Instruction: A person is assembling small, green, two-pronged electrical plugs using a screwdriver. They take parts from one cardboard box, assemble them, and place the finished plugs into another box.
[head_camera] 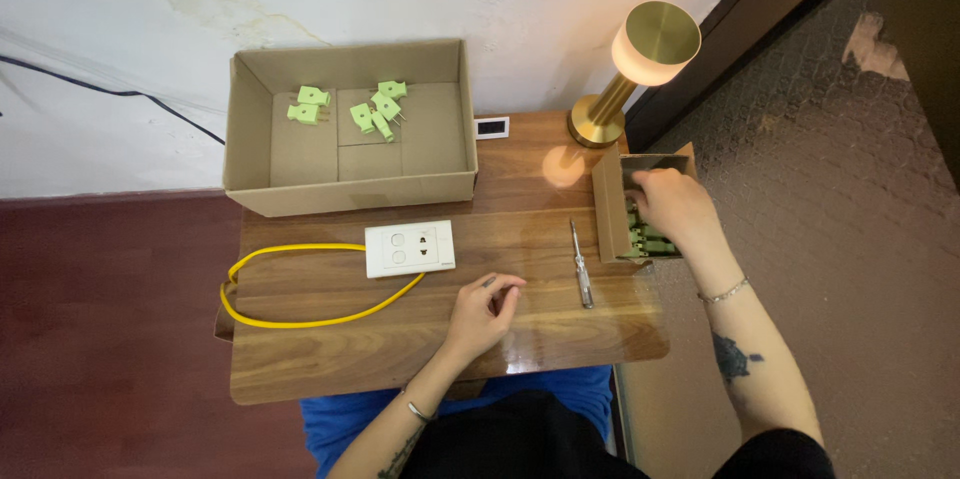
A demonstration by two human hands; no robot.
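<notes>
My right hand reaches into a small cardboard box at the table's right edge, fingers down among green plugs; whether it grips one is hidden. My left hand rests on the wooden table near the front, fingers loosely curled, holding nothing. A white socket plate with a yellow cable lies left of that hand. A small screwdriver lies between the two hands.
A large open cardboard box at the back holds several green plugs. A lit brass lamp stands at the back right. A small white label lies near the wall. Dark red floor lies to the left.
</notes>
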